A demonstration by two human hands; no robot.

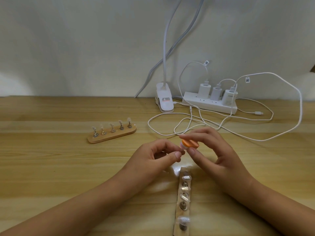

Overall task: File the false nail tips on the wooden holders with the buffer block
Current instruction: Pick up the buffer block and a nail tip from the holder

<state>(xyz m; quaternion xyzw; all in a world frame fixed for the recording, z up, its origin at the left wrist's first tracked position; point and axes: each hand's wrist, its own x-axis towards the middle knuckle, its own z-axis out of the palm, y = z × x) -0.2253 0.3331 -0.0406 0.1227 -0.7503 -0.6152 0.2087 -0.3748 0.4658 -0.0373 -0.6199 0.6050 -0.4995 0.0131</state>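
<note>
You are working above the long pale wooden holder point(183, 198) lying near you; pressing too hard is risking a flicked-away tip. Your right hand point(219, 150) is gripping the orange oval buffer block point(190, 143) in curled fingers. The block's left end is meeting your left hand point(153, 155), which is pinching what seems a tiny clear false nail tip point(182, 150).

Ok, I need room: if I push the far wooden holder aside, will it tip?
Probably not: the far wooden holder is a low, flat bar, so it should slide. Its nail tips perch on thin stems and may shake loose.
</note>
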